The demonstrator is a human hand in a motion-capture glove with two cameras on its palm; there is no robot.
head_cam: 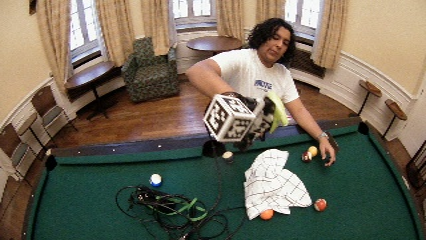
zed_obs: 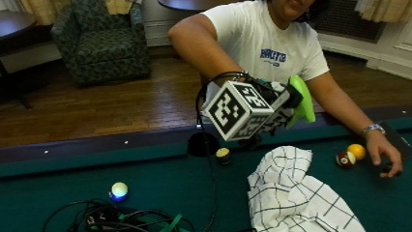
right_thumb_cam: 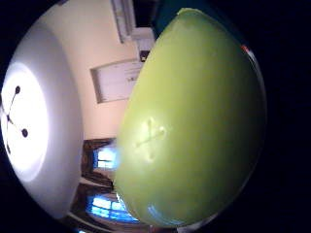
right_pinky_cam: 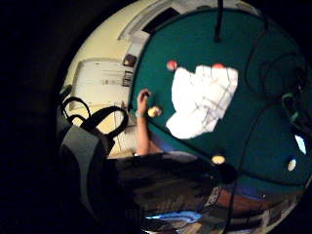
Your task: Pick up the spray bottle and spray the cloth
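A lime-green spray bottle (zed_obs: 302, 100) is held up in the air over the pool table's near rail, gripped by my gloved right hand (zed_obs: 278, 107). In the thumb side palm view the spray bottle (right_thumb_cam: 194, 121) fills most of the picture, close against the palm. The white cloth (zed_obs: 296, 193) with a black grid lies crumpled on the green felt (zed_obs: 167, 188), below and a little in front of the bottle. The little finger side palm view looks down on the cloth (right_pinky_cam: 202, 100) from well above. The bottle's nozzle is hidden.
The person's bare left hand (zed_obs: 385, 155) rests on the felt beside a yellow ball (zed_obs: 356, 151) and a maroon striped ball (zed_obs: 345, 159). Another ball (zed_obs: 223, 155) lies by the side pocket (zed_obs: 203, 144). A pale ball (zed_obs: 119, 190) and tangled cables (zed_obs: 116, 220) lie left of the cloth.
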